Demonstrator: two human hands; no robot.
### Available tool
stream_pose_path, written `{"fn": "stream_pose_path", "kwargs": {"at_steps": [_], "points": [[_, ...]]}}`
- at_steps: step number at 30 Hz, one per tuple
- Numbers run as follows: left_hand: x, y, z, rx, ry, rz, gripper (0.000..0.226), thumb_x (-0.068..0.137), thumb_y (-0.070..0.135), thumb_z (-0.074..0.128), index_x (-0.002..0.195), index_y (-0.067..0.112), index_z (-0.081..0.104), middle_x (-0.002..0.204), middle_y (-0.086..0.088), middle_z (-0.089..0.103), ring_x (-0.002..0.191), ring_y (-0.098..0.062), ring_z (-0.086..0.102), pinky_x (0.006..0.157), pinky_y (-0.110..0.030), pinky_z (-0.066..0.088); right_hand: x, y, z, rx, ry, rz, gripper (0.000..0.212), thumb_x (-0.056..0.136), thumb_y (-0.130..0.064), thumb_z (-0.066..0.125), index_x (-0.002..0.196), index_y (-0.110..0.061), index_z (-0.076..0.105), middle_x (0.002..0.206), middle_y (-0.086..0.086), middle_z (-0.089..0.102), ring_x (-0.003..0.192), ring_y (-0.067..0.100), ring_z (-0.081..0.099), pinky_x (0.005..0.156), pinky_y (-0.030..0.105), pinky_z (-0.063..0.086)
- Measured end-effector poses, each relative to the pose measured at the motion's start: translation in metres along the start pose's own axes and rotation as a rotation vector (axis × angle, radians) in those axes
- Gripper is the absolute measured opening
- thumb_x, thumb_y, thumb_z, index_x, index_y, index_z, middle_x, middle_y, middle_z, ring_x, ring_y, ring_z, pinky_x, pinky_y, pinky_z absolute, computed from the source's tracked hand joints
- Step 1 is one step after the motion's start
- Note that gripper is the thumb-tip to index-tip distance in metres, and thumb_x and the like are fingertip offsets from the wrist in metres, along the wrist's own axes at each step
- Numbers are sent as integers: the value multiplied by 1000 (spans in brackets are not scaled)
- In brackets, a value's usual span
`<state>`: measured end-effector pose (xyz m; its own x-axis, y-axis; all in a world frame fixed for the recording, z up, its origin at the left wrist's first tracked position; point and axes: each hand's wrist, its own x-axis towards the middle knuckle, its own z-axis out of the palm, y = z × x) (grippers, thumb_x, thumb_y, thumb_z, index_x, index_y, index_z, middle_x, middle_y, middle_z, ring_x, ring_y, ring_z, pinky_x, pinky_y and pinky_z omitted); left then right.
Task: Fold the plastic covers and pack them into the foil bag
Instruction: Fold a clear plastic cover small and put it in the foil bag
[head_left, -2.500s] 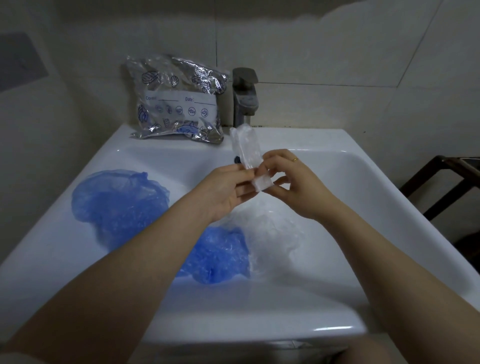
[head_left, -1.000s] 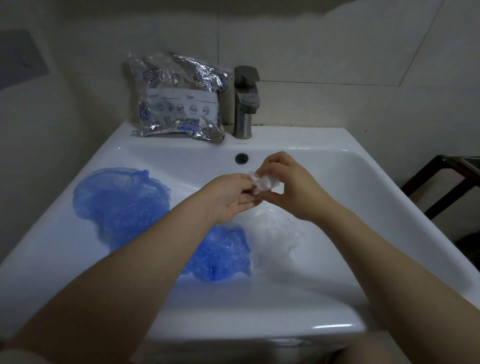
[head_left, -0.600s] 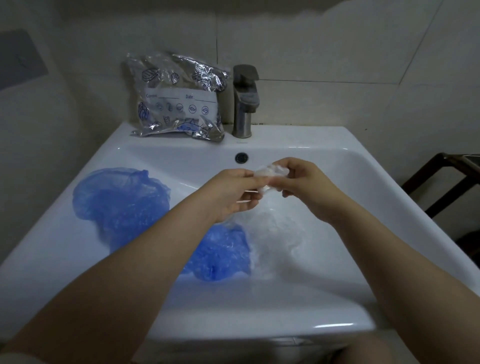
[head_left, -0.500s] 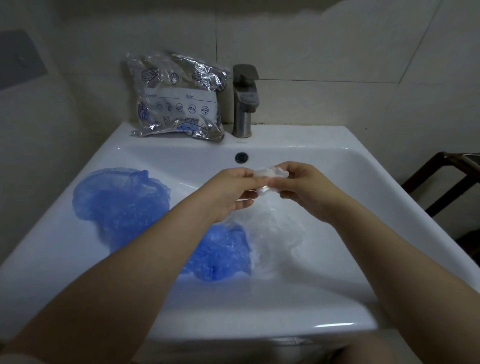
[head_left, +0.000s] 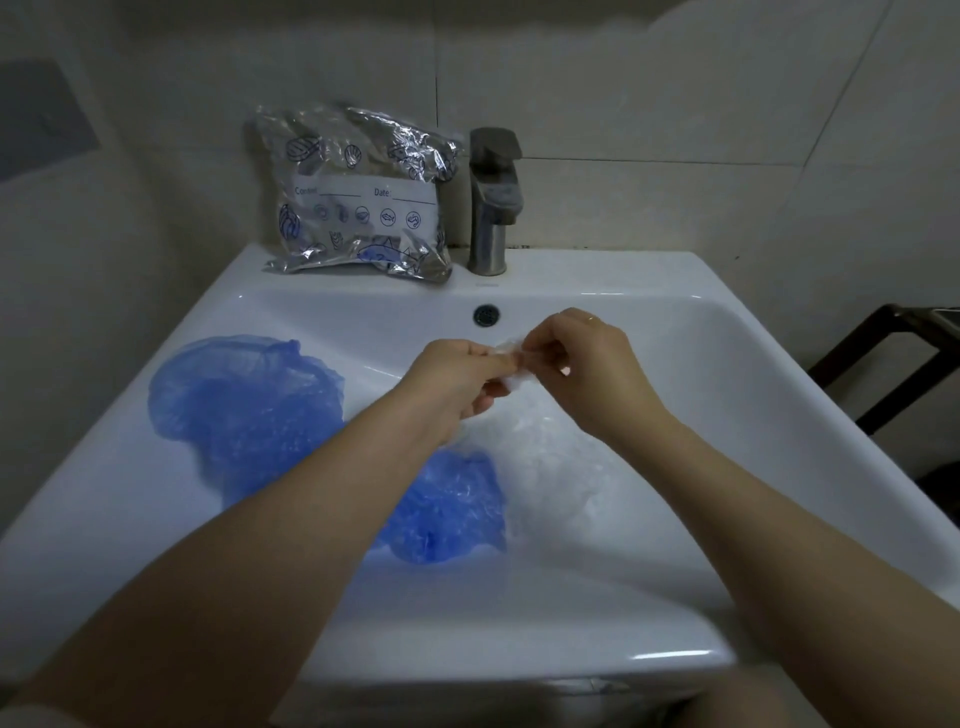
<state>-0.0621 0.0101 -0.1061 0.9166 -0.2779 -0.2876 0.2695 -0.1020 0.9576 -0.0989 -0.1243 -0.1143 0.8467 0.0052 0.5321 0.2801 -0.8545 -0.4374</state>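
Clear cover (head_left: 511, 371) now wadded smaller, both hands' fingers (head_left: 493, 364) pinching it over sink (head_left: 727, 364).

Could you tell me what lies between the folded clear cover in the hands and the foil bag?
In the head view, only bare white sink separates the folded cover from the foil bag.
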Motion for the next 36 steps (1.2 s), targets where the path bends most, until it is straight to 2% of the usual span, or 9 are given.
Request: {"fn": "stream_pose_path", "kwargs": {"at_steps": [2,6,12,19,21,24,31,32,36], "points": [[1,2,-2,-53,4,32,13,83,18,69,80,13,57,73,-2,64,66,-9,59,67,-18,46,-2,-1,2,-103,-30,-117,12,84,-6,63,96,-3,65,99,12,59,80,26,59,73,30,48],[-1,8,-4,-170,-53,68,6,87,13,63,85,8,60,80,-5,68,73,-10,65,69,-18,55,-3,-6,-1,-205,8,-233,25,77,-17,74,94,-2,65,96,13,59,72,23,59,63,26,46],[-10,17,0,-174,-148,76,26,93,15,50,74,12,67,70,0,72,83,-15,66,86,-27,49,1,-4,-5,-288,91,-331,16,74,-4,66,86,4,61,84,19,60,68,33,59,51,34,51],[-9,39,-5,-93,-35,147,17,89,15,56,102,9,65,103,-7,66,98,-18,62,80,-26,49,19,-13,-13,4,139,-84,10,87,-8,62,92,-3,55,83,8,60,72,24,54,65,33,46],[-7,51,-11,-99,-49,185,13,89,11,56,97,8,65,98,-7,68,91,-18,67,77,-25,52,34,-19,-19,40,136,-41,10,87,-10,62,91,-4,55,78,2,56,69,19,49,62,28,39],[4,71,-26,-76,43,313,14,89,6,55,79,11,64,79,-6,68,64,-11,65,65,-22,52,61,-32,-35,-22,79,-85,13,85,-8,62,95,-2,56,85,11,62,77,27,55,67,34,42],[52,130,-80,397,453,706,27,90,4,45,79,21,61,76,-2,62,46,4,55,42,-14,41,127,-59,-46,-91,67,-125,20,84,-5,52,103,-5,58,95,13,65,90,32,54,63,27,27],[59,139,-88,501,504,740,23,90,4,45,88,17,64,82,-4,63,52,2,58,45,-14,42,139,-62,-43,-90,60,-117,20,84,-5,51,103,-6,58,94,10,64,90,30,54,64,28,29],[97,157,-117,1042,489,824,35,89,3,49,123,9,57,135,-11,46,113,-28,52,92,-28,39,180,-70,-36,-103,47,-88,20,84,-6,51,102,-4,59,94,9,61,84,22,49,61,20,26]]}}
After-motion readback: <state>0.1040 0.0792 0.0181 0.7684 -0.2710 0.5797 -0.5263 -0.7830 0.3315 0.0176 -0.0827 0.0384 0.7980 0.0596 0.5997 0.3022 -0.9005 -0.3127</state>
